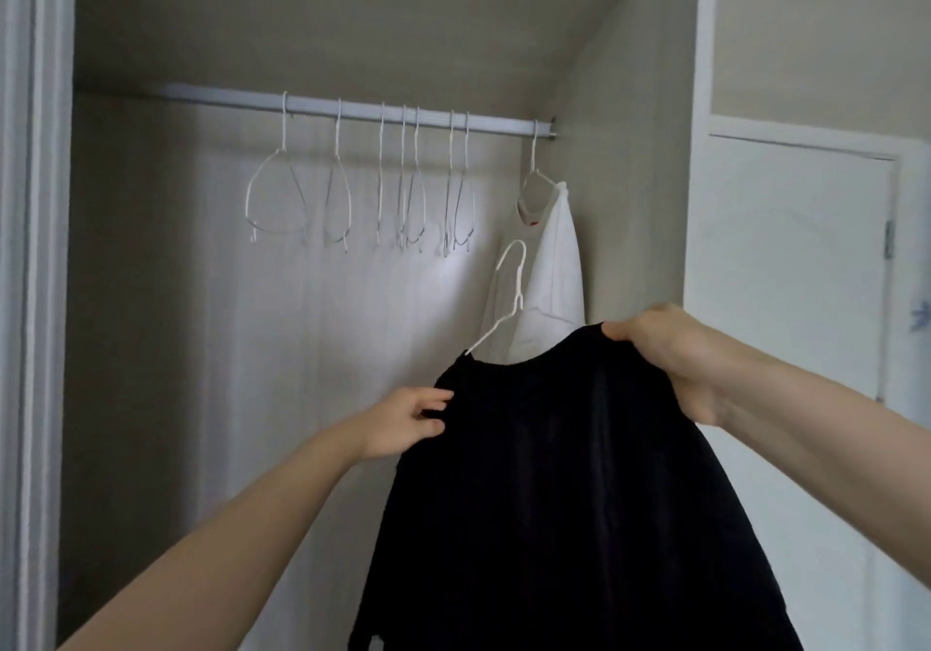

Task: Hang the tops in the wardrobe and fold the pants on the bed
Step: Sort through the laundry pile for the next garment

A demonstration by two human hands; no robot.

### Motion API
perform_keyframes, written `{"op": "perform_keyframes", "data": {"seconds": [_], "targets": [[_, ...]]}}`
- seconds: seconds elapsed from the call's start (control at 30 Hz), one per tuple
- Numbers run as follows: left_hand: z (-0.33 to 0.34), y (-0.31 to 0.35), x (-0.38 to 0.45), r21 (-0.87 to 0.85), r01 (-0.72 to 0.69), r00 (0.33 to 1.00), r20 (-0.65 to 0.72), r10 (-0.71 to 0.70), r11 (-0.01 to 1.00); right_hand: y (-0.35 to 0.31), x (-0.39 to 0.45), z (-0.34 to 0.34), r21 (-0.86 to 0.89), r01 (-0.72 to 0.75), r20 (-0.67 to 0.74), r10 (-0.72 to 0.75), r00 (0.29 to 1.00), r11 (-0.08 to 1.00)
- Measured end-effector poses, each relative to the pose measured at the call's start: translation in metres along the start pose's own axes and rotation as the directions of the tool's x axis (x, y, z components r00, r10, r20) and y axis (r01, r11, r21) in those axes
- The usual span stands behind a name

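from the head camera, a person held a black top (564, 474) up in front of an open wardrobe (352, 35). the left hand (403, 421) pinched the top's left shoulder, its fingers (436, 406) curled into the dark cloth. the right hand (670, 348) gripped the right shoulder near the collar, fingers clenched on the fabric. a white wire hanger (506, 297) sat inside the top, its hook rising out of the neck opening and tilted to the right, well below the rail (352, 108).

on the rail hung a row of empty white hangers (373, 186), bunched toward the middle and left. at the rail's right end a white top (551, 257) hung on its own hanger, directly behind the raised hook and partly hidden by the black top's collar. the wardrobe's right wall stood just beside that white top. further right a white door (791, 272) stood in the pale wall, and the wardrobe's white frame (30, 247) ran down the left edge.
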State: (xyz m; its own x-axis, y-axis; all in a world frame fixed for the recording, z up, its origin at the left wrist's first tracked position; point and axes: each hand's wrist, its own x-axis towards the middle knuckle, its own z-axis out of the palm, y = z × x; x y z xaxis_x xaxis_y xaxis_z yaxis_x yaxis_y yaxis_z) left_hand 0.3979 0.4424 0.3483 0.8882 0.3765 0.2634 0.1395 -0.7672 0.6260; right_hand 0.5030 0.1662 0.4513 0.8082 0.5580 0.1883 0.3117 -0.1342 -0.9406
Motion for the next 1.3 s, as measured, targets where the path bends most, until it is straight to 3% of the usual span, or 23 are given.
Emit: {"op": "perform_keyframes", "data": {"seconds": [0.13, 0.27, 0.33, 0.43, 0.57, 0.67, 1.03, 1.3], "targets": [[0.021, 0.062, -0.005, -0.185, -0.142, 0.987, 0.047, 0.153, 0.972, -0.028, 0.007, 0.019, 0.073, 0.12, -0.07, -0.115, 0.991, 0.99], [0.03, 0.116, -0.018, -0.469, -0.164, 0.983, 0.0, 0.186, 0.868, -0.055, 0.022, 0.037, 0.232, 0.214, -0.131, -0.188, 0.973, 0.949], [0.028, 0.132, -0.019, -0.41, -0.225, 0.974, -0.117, 0.194, 0.884, -0.07, 0.028, 0.045, 0.37, 0.256, -0.147, -0.216, 0.965, 0.893], [0.023, 0.136, -0.015, -0.11, -0.258, 0.929, -0.302, 0.215, 0.96, -0.094, 0.046, 0.054, 0.419, 0.317, -0.18, -0.265, 0.947, 0.851], [0.006, 0.109, 0.006, 0.127, -0.111, 0.877, -0.455, 0.158, 0.986, -0.118, 0.078, 0.06, 0.337, 0.397, -0.227, -0.336, 0.914, 0.853], [-0.01, 0.081, 0.025, 0.148, -0.048, 0.839, -0.531, 0.12, 0.988, -0.13, 0.101, 0.063, 0.32, 0.421, -0.262, -0.348, 0.9, 0.849], [-0.032, 0.037, 0.109, 0.117, -0.126, 0.815, -0.554, 0.171, 0.985, -0.147, 0.207, 0.083, 0.033, 0.522, -0.309, -0.488, 0.816, 0.852], [-0.034, 0.018, 0.153, 0.118, -0.167, 0.833, -0.515, 0.204, 0.979, -0.155, 0.259, 0.087, -0.375, 0.405, -0.295, -0.521, 0.801, 0.834]]}}
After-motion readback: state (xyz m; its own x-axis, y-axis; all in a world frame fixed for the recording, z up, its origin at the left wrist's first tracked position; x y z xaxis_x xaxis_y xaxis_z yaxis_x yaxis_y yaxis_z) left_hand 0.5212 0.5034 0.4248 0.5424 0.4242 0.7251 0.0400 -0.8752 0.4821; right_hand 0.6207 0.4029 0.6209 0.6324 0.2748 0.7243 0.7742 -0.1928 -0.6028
